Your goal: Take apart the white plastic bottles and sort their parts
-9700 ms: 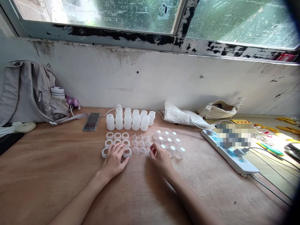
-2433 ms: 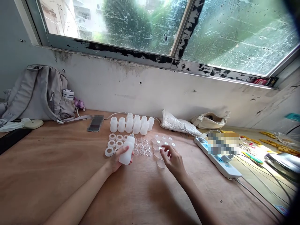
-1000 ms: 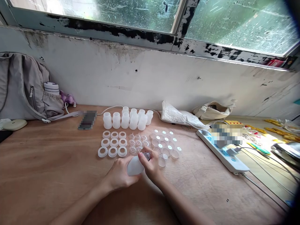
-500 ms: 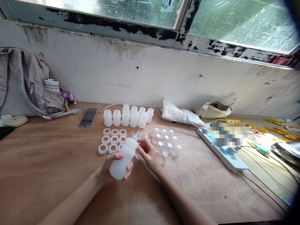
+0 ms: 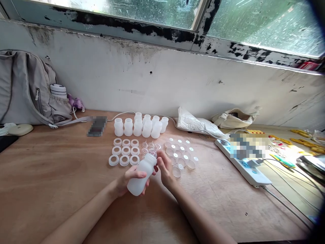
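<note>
My left hand [image 5: 126, 179] is wrapped round a frosted white baby bottle [image 5: 139, 181], which tilts with its neck up and to the right. At the bottle's mouth, my right hand [image 5: 166, 169] pinches a clear bottle teat [image 5: 153, 153], partly hidden by the fingers. Just beyond the bottle lie several more clear teats [image 5: 151, 145]. White screw rings [image 5: 124, 160] are laid out in rows on the left. To the right of my right hand, clear round caps [image 5: 191, 164] with small white dots are spread out. Several more frosted bottles [image 5: 128, 127] stand upright behind the rings.
A phone-like blurred device [image 5: 97, 126] and a grey backpack [image 5: 20, 88] are on the left. White plastic packaging [image 5: 195, 123] and a beige pouch [image 5: 233, 118] lie by the wall. On the right, a power strip [image 5: 256, 174] trails cables over the wooden table [image 5: 63, 169].
My hands and the bottle have shifted slightly right in view, and the bottle leans more to the right. My right fingers have closed in at its mouth.
</note>
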`<state>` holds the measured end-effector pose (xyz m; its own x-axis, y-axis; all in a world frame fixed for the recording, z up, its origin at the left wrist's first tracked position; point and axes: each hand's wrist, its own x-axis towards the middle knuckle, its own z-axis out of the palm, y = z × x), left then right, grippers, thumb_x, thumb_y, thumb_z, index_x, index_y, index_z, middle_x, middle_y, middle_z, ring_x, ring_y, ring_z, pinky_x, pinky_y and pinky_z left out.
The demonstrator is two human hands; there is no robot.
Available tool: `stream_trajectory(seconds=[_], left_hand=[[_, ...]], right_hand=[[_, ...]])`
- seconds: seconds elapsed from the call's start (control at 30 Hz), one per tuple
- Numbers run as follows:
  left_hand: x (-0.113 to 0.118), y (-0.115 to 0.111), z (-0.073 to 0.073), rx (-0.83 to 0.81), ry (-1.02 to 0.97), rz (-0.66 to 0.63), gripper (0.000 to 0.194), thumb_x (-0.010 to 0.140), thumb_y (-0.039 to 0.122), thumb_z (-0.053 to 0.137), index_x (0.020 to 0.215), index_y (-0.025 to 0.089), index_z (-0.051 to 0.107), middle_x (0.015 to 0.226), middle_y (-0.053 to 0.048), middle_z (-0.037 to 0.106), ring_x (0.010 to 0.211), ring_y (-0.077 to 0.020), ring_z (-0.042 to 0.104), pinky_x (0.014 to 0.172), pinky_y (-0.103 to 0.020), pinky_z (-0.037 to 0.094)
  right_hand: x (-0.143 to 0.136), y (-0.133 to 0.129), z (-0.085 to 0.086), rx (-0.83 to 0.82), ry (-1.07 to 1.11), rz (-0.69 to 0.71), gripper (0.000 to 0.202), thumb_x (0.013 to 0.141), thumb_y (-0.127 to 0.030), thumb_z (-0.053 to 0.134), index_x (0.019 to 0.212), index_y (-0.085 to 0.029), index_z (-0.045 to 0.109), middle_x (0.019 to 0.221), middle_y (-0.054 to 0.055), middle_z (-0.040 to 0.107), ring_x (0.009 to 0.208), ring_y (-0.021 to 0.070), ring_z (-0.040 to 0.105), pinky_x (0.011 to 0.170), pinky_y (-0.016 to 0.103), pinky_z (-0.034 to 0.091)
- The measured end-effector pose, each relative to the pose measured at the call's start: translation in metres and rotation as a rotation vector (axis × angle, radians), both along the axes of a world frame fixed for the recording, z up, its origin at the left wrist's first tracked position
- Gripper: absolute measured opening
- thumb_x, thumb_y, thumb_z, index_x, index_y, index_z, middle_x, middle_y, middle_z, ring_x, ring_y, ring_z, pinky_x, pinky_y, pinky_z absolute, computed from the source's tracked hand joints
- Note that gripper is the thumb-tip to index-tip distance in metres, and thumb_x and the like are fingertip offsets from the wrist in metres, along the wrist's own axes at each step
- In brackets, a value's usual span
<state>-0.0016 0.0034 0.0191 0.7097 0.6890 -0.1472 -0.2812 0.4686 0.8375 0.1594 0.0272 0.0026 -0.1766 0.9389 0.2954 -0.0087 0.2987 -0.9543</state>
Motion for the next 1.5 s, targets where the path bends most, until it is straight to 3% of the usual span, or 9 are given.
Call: stream_trajectory(seconds=[0.17, 0.33, 0.43, 0.77, 0.9, 1.07, 1.17, 1.3, 1.5], left_hand=[[0.0, -0.002, 0.004, 0.037, -0.023, 0.086, 0.042, 0.067, 0.034, 0.052, 0.103, 0.012, 0.053, 0.064, -0.001, 0.053, 0.045, -0.0119, 0.053, 0.04, -0.021, 0.038], [0.002, -0.002, 0.001, 0.057, 0.06, 0.126, 0.04, 0.068, 0.034, 0.054, 0.103, 0.014, 0.052, 0.065, -0.002, 0.055, 0.047, -0.0126, 0.054, 0.041, -0.021, 0.037], [0.001, -0.001, -0.001, 0.054, 0.088, 0.134, 0.038, 0.069, 0.034, 0.053, 0.102, 0.013, 0.053, 0.065, -0.002, 0.055, 0.047, -0.0128, 0.054, 0.041, -0.021, 0.037], [0.002, 0.0, -0.001, 0.073, 0.105, 0.09, 0.04, 0.069, 0.034, 0.055, 0.104, 0.013, 0.052, 0.066, -0.002, 0.055, 0.048, -0.0116, 0.054, 0.043, -0.02, 0.038], [0.003, 0.001, -0.006, 0.077, 0.198, 0.053, 0.042, 0.07, 0.033, 0.058, 0.106, 0.014, 0.051, 0.067, -0.002, 0.056, 0.048, -0.0113, 0.054, 0.043, -0.02, 0.038], [0.004, 0.001, -0.003, 0.07, 0.173, 0.077, 0.048, 0.079, 0.051, 0.041, 0.109, 0.014, 0.047, 0.068, -0.004, 0.057, 0.049, -0.0128, 0.054, 0.044, -0.021, 0.039], [0.005, 0.0, 0.002, 0.098, 0.151, 0.201, 0.047, 0.082, 0.051, 0.034, 0.108, 0.014, 0.047, 0.079, -0.008, 0.058, 0.062, -0.0154, 0.057, 0.052, -0.024, 0.042], [0.005, 0.003, 0.004, 0.337, 0.181, 0.318, 0.038, 0.073, 0.036, 0.059, 0.104, 0.017, 0.047, 0.1, -0.007, 0.055, 0.095, -0.0209, 0.051, 0.079, -0.028, 0.039], [0.007, 0.005, -0.005, 0.467, 0.267, 0.33, 0.048, 0.065, 0.028, 0.069, 0.104, 0.019, 0.042, 0.103, -0.007, 0.052, 0.098, -0.0203, 0.049, 0.087, -0.032, 0.035]], right_hand=[[0.001, 0.006, 0.0, -0.029, -0.072, -0.019, 0.026, 0.081, -0.043, 0.045, 0.092, -0.02, 0.049, 0.055, -0.005, 0.039, 0.043, 0.0081, 0.038, 0.041, 0.021, 0.032], [0.0, 0.003, 0.002, 0.006, -0.036, -0.008, 0.029, 0.086, -0.044, 0.033, 0.092, -0.02, 0.048, 0.053, -0.005, 0.037, 0.044, 0.0091, 0.039, 0.044, 0.022, 0.033], [-0.001, 0.001, 0.002, 0.013, -0.044, 0.041, 0.031, 0.083, -0.047, 0.038, 0.093, -0.02, 0.047, 0.056, -0.005, 0.039, 0.045, 0.0093, 0.04, 0.044, 0.022, 0.033], [0.0, 0.001, 0.0, 0.04, -0.017, -0.036, 0.037, 0.085, -0.049, 0.029, 0.088, -0.018, 0.05, 0.055, -0.004, 0.04, 0.044, 0.0094, 0.04, 0.043, 0.023, 0.035], [-0.003, -0.003, 0.009, -0.023, 0.015, 0.026, 0.032, 0.08, -0.048, 0.041, 0.091, -0.019, 0.05, 0.063, -0.002, 0.044, 0.046, 0.0086, 0.04, 0.039, 0.021, 0.035], [-0.003, 0.0, 0.013, -0.031, 0.023, -0.111, 0.026, 0.083, -0.043, 0.04, 0.085, -0.019, 0.049, 0.062, -0.002, 0.044, 0.048, 0.0091, 0.041, 0.042, 0.021, 0.035], [-0.001, 0.004, 0.01, -0.007, 0.036, -0.211, 0.023, 0.085, -0.041, 0.037, 0.084, -0.019, 0.047, 0.058, -0.004, 0.042, 0.045, 0.0084, 0.04, 0.045, 0.022, 0.035], [0.001, 0.007, 0.007, 0.001, 0.035, -0.267, 0.023, 0.086, -0.041, 0.038, 0.083, -0.02, 0.047, 0.059, -0.004, 0.043, 0.045, 0.0081, 0.04, 0.045, 0.022, 0.035], [0.0, 0.006, 0.009, 0.008, 0.003, -0.306, 0.024, 0.085, -0.042, 0.038, 0.082, -0.02, 0.047, 0.058, -0.005, 0.042, 0.045, 0.0086, 0.04, 0.045, 0.023, 0.035]])
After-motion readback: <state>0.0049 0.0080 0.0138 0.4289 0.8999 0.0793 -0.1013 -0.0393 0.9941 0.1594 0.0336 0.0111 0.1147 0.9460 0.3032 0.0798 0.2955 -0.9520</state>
